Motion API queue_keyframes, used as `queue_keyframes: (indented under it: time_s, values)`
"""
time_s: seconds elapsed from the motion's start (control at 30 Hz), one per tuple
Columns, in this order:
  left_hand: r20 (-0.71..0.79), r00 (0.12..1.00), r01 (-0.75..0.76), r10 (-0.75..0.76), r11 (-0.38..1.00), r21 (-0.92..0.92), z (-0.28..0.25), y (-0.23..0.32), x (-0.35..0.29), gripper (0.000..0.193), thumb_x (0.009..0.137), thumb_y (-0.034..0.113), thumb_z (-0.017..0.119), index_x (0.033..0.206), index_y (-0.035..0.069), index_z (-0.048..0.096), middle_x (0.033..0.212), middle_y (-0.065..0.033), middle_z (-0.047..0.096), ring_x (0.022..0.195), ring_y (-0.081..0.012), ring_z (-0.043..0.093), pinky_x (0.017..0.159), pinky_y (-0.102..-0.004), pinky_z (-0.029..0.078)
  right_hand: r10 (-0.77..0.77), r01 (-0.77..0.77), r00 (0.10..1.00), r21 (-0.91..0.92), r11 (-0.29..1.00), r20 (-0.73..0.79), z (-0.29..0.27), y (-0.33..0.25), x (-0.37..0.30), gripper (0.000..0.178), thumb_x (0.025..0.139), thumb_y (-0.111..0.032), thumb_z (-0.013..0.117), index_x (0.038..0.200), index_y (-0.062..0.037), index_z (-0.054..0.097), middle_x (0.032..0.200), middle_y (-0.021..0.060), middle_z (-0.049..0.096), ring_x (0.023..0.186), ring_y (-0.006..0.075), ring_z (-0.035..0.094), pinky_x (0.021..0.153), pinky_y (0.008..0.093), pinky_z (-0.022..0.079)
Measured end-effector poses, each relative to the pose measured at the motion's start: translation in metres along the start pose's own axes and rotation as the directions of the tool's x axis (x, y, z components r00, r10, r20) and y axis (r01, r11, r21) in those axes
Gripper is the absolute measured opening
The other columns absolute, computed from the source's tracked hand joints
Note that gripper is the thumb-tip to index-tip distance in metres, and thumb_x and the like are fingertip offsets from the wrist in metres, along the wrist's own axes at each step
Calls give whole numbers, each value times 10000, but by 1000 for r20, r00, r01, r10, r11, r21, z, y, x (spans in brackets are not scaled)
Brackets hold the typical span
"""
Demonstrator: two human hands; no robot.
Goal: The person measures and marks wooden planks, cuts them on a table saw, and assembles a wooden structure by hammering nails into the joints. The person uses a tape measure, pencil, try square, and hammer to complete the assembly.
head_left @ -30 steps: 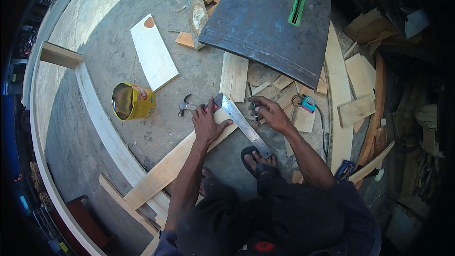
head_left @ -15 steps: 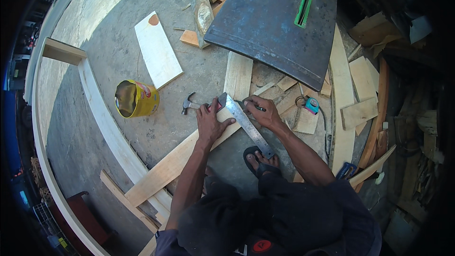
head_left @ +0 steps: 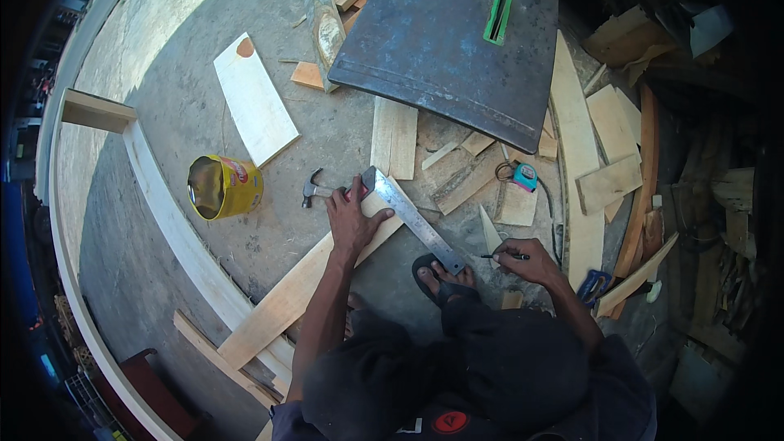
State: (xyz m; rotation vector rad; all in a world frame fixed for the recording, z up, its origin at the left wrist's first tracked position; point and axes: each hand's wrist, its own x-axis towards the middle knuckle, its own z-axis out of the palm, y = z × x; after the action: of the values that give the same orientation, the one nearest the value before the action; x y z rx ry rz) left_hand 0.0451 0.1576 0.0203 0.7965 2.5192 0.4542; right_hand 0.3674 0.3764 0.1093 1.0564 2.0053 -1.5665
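Note:
A long pale board (head_left: 282, 300) slants up from the lower left, its far end under my left hand (head_left: 349, 222). That hand is closed on the dark stock of a try square (head_left: 418, 219), holding it at the board's end. The square's metal blade reaches down to the right, past the board, toward my sandalled foot (head_left: 445, 273). Off to the right, apart from board and square, my right hand (head_left: 531, 263) pinches a thin dark pen (head_left: 493, 256). A claw hammer (head_left: 310, 188) lies just beyond my left hand, its handle partly hidden.
A yellow tin (head_left: 233, 188) stands left of the hammer. Ahead is a dark tabletop (head_left: 449, 41) with a green-edged slot. A turquoise tape measure (head_left: 524, 177) lies among wood offcuts. A long wooden frame (head_left: 184, 224) runs along the left; a blue-handled tool (head_left: 594, 287) lies right.
My right hand has drawn away from the board's end, down and to the right, with the pen still in it. My left hand stays on the square. The whole view has shifted slightly.

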Motion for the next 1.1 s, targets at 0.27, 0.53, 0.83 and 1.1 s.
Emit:
queue_keyframes:
  time_s: [0.27, 0.53, 0.83, 1.1]
  values:
    - [2, 1000, -31, 31, 999, 24, 4, -1, 1, 1103, 720, 596, 900, 1596, 146, 405, 1351, -266, 476, 1265, -450, 439, 1096, -570, 405, -335, 359, 921, 101, 928, -198, 21, -46, 57, 296, 1013, -203, 652, 1205, 9, 727, 978, 134, 796, 917, 177, 765, 844, 322, 570]
    - [-4, 1000, -16, 16, 999, 28, 2, -1, 1, 1116, 708, 589, 912, 1597, 133, 415, 1362, -258, 477, 1266, -443, 442, 1110, -547, 398, -405, 399, 903, -71, 914, -140, 72, -109, 171, 374, 997, -359, 626, 1200, -77, 764, 1034, 172, 784, 973, 338, 756, 881, 428, 565]
    - [-28, 999, -34, 35, 999, 22, 3, 0, 2, 1113, 709, 595, 907, 1597, 140, 414, 1348, -257, 481, 1254, -453, 446, 1106, -573, 402, -273, 352, 936, -527, 774, 224, 13, -63, 82, 304, 895, -321, 658, 1019, -91, 813, 868, 185, 770, 826, 355, 751, 785, 475, 570]
    - [-14, 999, -36, 37, 999, 31, 6, -1, 2, 1061, 738, 575, 897, 1573, 120, 426, 1339, -257, 470, 1251, -431, 441, 1102, -546, 369, -11, 36, 999, -599, 800, 45, -36, 10, 16, 569, 844, -266, 742, 1388, -134, 640, 1121, 207, 738, 1017, 387, 715, 897, 503, 564]
